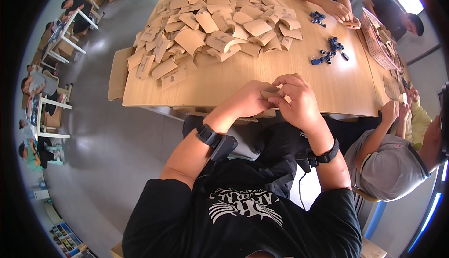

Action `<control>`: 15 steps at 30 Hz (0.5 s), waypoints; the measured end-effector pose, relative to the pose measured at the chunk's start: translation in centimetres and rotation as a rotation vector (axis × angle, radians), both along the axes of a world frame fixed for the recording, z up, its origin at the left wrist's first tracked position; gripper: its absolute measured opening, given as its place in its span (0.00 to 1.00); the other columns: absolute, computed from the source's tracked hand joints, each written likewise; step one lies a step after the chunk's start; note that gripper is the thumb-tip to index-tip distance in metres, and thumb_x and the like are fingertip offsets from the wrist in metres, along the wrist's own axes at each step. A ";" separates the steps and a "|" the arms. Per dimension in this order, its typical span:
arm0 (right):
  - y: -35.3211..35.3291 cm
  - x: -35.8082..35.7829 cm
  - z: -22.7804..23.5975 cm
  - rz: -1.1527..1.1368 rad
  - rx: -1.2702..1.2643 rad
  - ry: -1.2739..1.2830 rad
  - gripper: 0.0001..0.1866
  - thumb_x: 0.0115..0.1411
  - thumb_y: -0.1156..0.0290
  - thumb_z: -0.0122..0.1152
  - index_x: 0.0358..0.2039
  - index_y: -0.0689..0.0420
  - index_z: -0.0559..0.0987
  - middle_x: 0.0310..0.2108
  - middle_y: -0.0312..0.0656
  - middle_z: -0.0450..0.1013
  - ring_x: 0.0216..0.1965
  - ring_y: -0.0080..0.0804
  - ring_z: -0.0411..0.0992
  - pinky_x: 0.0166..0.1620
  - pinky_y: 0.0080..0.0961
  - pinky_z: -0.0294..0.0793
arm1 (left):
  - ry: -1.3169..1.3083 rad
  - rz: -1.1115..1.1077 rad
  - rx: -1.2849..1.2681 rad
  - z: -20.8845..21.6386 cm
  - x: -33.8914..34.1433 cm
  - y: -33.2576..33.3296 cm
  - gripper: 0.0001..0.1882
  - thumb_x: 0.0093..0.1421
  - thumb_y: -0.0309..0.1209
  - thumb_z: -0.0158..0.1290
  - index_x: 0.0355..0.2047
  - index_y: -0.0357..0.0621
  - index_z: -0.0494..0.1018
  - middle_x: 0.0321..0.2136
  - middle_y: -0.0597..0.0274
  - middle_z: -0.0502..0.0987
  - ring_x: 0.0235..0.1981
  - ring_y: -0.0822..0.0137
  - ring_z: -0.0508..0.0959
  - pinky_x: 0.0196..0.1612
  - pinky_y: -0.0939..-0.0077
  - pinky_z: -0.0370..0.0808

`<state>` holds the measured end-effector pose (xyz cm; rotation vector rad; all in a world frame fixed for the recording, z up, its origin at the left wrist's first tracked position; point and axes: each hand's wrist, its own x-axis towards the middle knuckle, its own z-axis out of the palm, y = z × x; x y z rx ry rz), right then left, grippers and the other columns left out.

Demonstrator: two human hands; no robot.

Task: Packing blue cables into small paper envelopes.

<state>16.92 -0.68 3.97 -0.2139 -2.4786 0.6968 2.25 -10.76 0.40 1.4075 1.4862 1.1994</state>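
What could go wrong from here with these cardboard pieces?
The small brown piece between the left hand and right hand might crease if pressed too hard. It might also drop, being worked at the near edge of the table. Loosely heaped, the brown pile could slump if bumped.

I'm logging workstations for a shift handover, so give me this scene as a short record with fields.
Left hand: the left hand holds a small brown carton
Right hand: the right hand has its fingers at that carton; grip unclear
Surface: light wooden table
Pile: many brown cartons, heaped loosely
Right of pile: two dark blue clusters
Farther right: pink basket
Wrists: black band on each
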 end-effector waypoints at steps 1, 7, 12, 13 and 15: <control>0.0 0.0 -0.1 -0.033 0.086 0.008 0.10 0.40 0.77 0.71 0.21 0.61 0.76 0.39 0.43 0.75 0.37 0.44 0.72 0.43 0.35 0.71 | -0.067 0.018 -0.039 0.2 0.2 -0.1 0.10 0.55 0.25 0.61 0.37 0.36 0.77 0.22 0.60 0.79 0.22 0.74 0.76 0.27 0.76 0.74; -1.0 -0.1 -1.2 -0.153 0.327 0.224 0.10 0.42 0.73 0.71 0.25 0.58 0.77 0.39 0.40 0.75 0.36 0.39 0.72 0.42 0.35 0.68 | -0.161 0.042 -0.111 -0.2 0.2 0.3 0.08 0.57 0.21 0.54 0.38 0.37 0.76 0.21 0.63 0.77 0.20 0.75 0.75 0.23 0.79 0.72; -1.2 -0.3 -1.6 -0.124 0.393 0.273 0.08 0.43 0.76 0.68 0.26 0.58 0.78 0.41 0.39 0.74 0.38 0.39 0.71 0.43 0.35 0.67 | -0.193 -0.082 0.169 -2.7 -0.7 -0.4 0.12 0.60 0.26 0.52 0.44 0.35 0.74 0.26 0.64 0.78 0.23 0.77 0.74 0.26 0.81 0.72; -1.2 -0.3 -1.7 -0.096 0.361 0.267 0.09 0.41 0.77 0.68 0.25 0.57 0.78 0.42 0.40 0.74 0.39 0.40 0.71 0.44 0.36 0.66 | -0.312 -0.116 0.187 -2.8 -0.8 -0.5 0.15 0.62 0.29 0.50 0.46 0.34 0.73 0.28 0.65 0.78 0.25 0.77 0.75 0.28 0.82 0.72; -1.1 -0.1 -1.9 -0.075 0.331 0.259 0.09 0.40 0.79 0.67 0.25 0.57 0.78 0.43 0.40 0.74 0.40 0.40 0.71 0.44 0.36 0.66 | -0.340 -0.115 0.124 -2.3 -0.6 -0.7 0.21 0.67 0.38 0.42 0.50 0.33 0.72 0.32 0.64 0.79 0.29 0.75 0.76 0.28 0.82 0.73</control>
